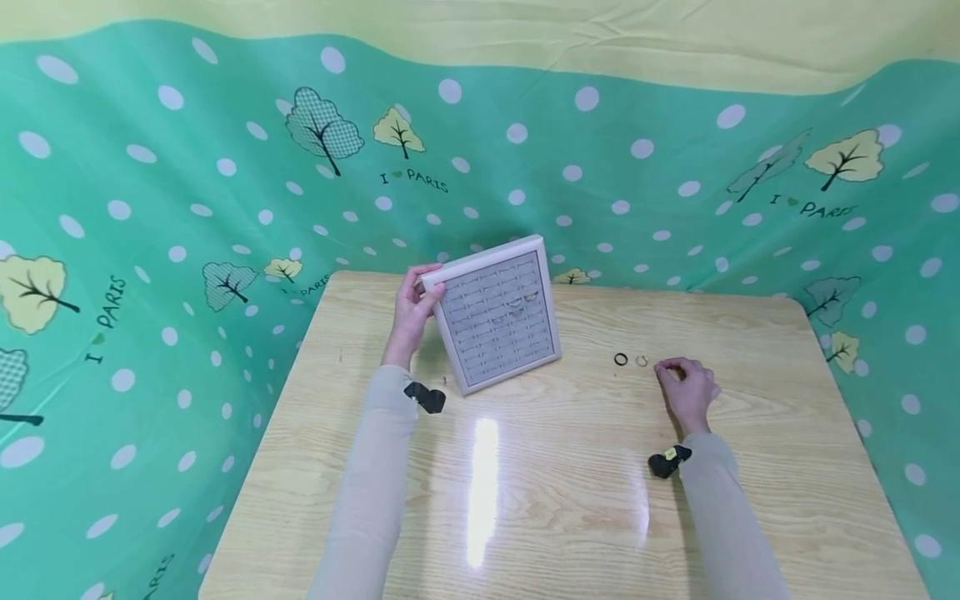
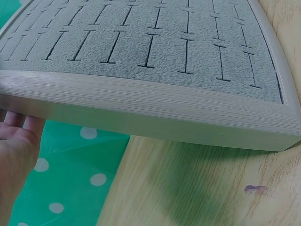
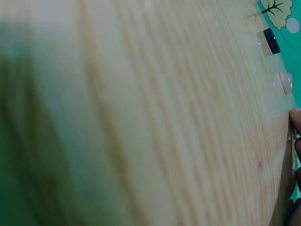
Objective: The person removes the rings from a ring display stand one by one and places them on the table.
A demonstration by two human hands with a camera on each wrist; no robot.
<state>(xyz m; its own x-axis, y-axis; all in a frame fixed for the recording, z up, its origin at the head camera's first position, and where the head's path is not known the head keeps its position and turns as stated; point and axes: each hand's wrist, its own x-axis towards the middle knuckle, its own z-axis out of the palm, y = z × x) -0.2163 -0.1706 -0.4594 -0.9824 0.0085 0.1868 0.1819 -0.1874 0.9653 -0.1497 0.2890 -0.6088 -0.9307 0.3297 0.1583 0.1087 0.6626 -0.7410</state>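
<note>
My left hand [image 1: 411,321] grips the upper left corner of a framed grey ring display tray [image 1: 513,375], thumb on the front. The tray stands tilted on the table, and several rings [image 1: 531,297] sit in its slots. In the left wrist view, fingers [image 2: 34,126] reach behind the tray's frame [image 2: 141,106]. At the right, my right hand [image 1: 688,392] is low over the table, thumb and index finger pinching what looks like a small ring, mostly hidden by the fingertips. Just left of it lie a gold ring [image 1: 637,362] and a black ring [image 1: 621,364].
The wooden table [image 1: 555,492] has a bright light reflection in front of the tray. A green dotted cloth [image 1: 480,150] hangs behind and along both sides. Small marks show on the tabletop, one a purple spot [image 2: 255,189] near the tray.
</note>
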